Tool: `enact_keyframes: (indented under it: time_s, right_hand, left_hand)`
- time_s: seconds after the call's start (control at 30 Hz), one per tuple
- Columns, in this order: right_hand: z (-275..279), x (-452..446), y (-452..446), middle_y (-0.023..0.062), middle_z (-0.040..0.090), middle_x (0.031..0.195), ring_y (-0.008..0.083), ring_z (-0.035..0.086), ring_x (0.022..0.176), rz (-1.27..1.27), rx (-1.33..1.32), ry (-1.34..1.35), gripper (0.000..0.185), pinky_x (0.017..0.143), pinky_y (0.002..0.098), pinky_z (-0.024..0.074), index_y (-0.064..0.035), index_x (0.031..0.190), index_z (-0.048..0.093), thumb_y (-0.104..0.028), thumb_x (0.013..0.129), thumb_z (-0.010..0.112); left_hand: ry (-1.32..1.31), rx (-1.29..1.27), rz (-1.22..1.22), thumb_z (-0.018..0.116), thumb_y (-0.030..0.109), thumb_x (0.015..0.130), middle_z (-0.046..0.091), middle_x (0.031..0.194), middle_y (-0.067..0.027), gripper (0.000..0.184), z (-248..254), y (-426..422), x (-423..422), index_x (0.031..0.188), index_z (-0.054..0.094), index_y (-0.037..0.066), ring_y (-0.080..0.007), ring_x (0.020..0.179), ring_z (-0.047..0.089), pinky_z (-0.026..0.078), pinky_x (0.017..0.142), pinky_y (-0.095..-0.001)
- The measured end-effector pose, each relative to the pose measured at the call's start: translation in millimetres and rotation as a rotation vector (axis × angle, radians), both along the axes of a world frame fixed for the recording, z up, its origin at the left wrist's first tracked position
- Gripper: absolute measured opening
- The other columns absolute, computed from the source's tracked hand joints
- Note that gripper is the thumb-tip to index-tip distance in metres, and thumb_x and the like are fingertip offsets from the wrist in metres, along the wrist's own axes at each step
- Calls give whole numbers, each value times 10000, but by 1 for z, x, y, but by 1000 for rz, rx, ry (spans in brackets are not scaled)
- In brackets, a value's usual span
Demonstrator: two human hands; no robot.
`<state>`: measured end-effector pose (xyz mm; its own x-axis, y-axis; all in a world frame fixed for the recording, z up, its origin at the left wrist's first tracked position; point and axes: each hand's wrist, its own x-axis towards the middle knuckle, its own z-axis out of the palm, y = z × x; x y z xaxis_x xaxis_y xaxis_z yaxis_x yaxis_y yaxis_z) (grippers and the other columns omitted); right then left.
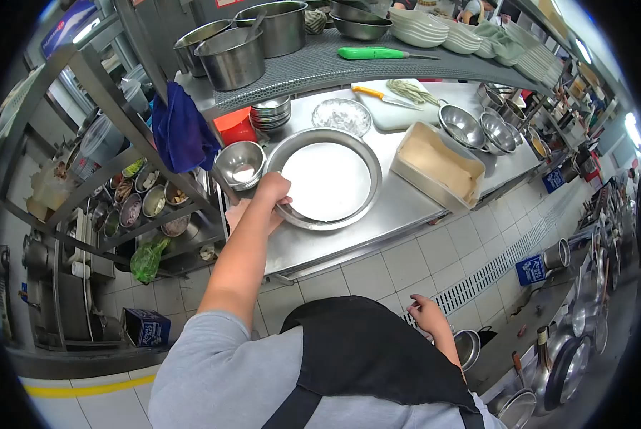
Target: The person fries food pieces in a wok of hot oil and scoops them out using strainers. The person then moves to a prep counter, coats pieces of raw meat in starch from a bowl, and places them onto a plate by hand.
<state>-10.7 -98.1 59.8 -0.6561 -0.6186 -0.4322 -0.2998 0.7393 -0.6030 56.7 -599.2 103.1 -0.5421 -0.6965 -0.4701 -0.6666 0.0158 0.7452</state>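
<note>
My left hand [274, 189] is closed at the left rim of a wide metal basin [370, 152], with its fingers bent over the edge. Something smooth, flat and white [327, 182] fills the basin's bottom; I cannot tell whether it is powder or liquid. A pinkish piece [239, 214], partly hidden under my left forearm, lies at the counter edge. Beside that hand stands a small steel bowl [239, 161] with a little white stuff inside. Low at my right side, away from the counter, my right hand [427, 313] hangs with loosely bent fingers apart and nothing visible in it.
A deep rectangular tray [424, 187] with a tan bottom stands right of the basin. Behind lie a plate of white powder [342, 116] and a yellow-handled knife [387, 97] on a white board [399, 118]. The shelf [299, 77] above holds pots, plates and a green-handled tool [372, 53].
</note>
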Motion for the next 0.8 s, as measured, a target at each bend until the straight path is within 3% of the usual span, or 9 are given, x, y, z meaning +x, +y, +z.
enact_keyframes:
  time_s: [0.07, 0.13, 0.27, 0.4, 0.47, 0.57, 0.63, 0.7, 0.8]
  right_hand:
    - [8, -10, -21, 173, 658, 933, 281, 640, 804, 65, -23, -35, 425, 737, 351, 497, 12, 1187, 557, -204, 826, 622]
    - [16, -25, -45, 155, 660, 935, 267, 639, 806, 134, -37, -76, 423, 742, 347, 496, 9, 1186, 555, -210, 830, 617]
    - [20, -64, -98, 148, 653, 910, 235, 628, 768, 199, -194, -47, 406, 719, 332, 493, 13, 1184, 557, -194, 840, 614]
    - [5, -97, -156, 145, 636, 987, 237, 633, 798, 170, -428, -167, 413, 742, 326, 499, -2, 1201, 553, -197, 842, 613]
    - [15, -110, -180, 147, 626, 1024, 245, 634, 812, 159, -465, -177, 413, 752, 327, 500, -5, 1203, 549, -197, 842, 611]
    - [45, -143, -195, 166, 602, 1087, 294, 622, 896, 275, -440, 31, 393, 801, 355, 492, -17, 1187, 556, -195, 841, 610]
    - [41, -176, -191, 160, 596, 1080, 289, 614, 899, 343, -520, 380, 353, 816, 378, 483, -30, 1164, 571, -175, 842, 598]
    - [56, -230, -172, 195, 569, 1159, 359, 553, 1062, 106, -391, 508, 383, 904, 410, 448, -35, 1174, 559, -231, 847, 603]
    - [64, -317, -123, 225, 509, 1250, 353, 514, 1133, -403, -138, 530, 476, 922, 426, 437, -11, 1222, 509, -295, 853, 604]
  left_hand:
    - [-42, 2, -17, 454, 48, 802, 654, 682, -216, 244, 5, -6, -5, 845, 620, -126, -241, 528, 655, 520, 483, -322]
    - [-324, -258, -307, 482, 63, 777, 669, 768, -225, 231, 7, -12, -12, 813, 653, -88, -283, 676, 684, 540, 633, -357]
    - [-382, -406, -265, 510, 91, 754, 671, 845, -223, 219, 5, -9, -14, 769, 680, -46, -308, 847, 672, 511, 786, -377]
    - [-182, -427, 42, 516, 115, 749, 578, 1108, -309, 415, -15, -18, -7, 1101, 534, -104, -408, 1060, 569, 444, 917, -421]
    - [-113, -493, 76, 524, 124, 753, 577, 1090, -315, 415, -3, -8, -4, 1096, 527, -111, -427, 1055, 556, 434, 911, -432]
    - [330, -42, 337, 545, 60, 787, 593, 1036, -170, 364, -6, -5, 0, 1127, 481, -54, -255, 925, 595, 487, 788, -358]
    - [232, -21, 411, 561, 97, 821, 599, 1059, -159, 394, -9, -8, 4, 1174, 468, -49, -256, 925, 604, 492, 784, -370]
    - [188, 88, 403, 561, 108, 834, 608, 1081, -161, 371, 1, 1, 4, 1163, 505, -54, -273, 962, 606, 491, 790, -388]
    - [168, 112, 430, 555, 103, 841, 613, 1088, -166, 381, 2, 9, 7, 1183, 510, -57, -274, 950, 616, 500, 773, -382]
